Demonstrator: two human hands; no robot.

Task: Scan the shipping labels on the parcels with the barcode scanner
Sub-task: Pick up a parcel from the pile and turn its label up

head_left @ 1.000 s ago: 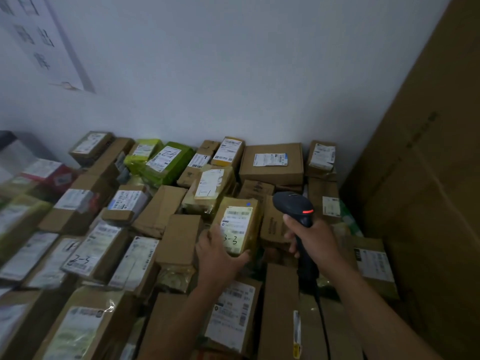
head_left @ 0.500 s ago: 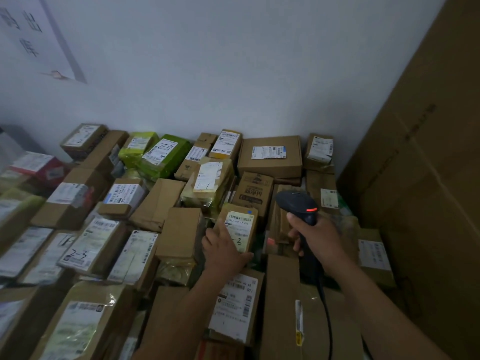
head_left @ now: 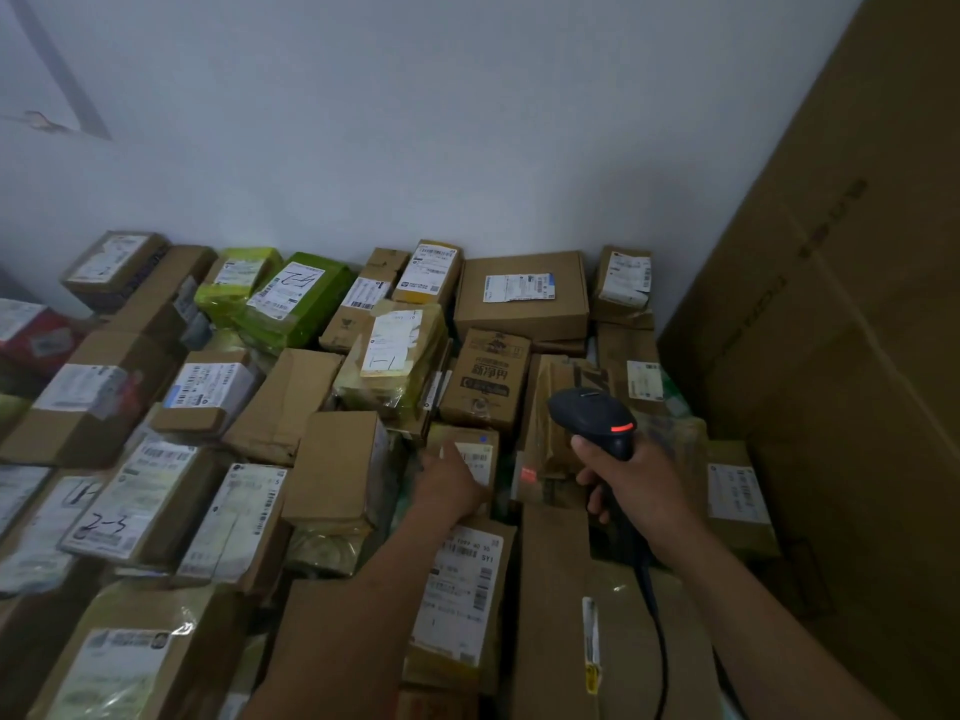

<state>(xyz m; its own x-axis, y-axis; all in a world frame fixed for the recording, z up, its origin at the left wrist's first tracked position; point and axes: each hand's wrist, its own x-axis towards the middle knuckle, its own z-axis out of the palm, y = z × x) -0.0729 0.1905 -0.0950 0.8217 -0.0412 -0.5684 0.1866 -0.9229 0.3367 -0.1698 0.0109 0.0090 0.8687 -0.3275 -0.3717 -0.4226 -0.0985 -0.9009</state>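
Observation:
A heap of cardboard and green parcels with white shipping labels fills the floor against the wall. My right hand point(head_left: 621, 478) grips a black barcode scanner point(head_left: 592, 415) with a red light, its cable trailing down toward me. A red scan spot point(head_left: 529, 472) glows on a brown parcel in front of it. My left hand point(head_left: 452, 485) rests on a small brown labelled parcel point(head_left: 475, 452) low in the heap, its fingers over the label's left edge. A larger labelled parcel point(head_left: 460, 595) lies under my left forearm.
A tall cardboard sheet point(head_left: 841, 366) leans along the right side. The white wall point(head_left: 415, 148) stands behind the heap. Parcels marked "2-3" point(head_left: 132, 498) and "1-1" point(head_left: 389, 350) lie left and centre. A flat brown box point(head_left: 522, 296) sits at the back.
My left hand has lowered the small labelled parcel from upright into the heap. The scanner has dipped slightly, and its red spot now falls on a brown parcel.

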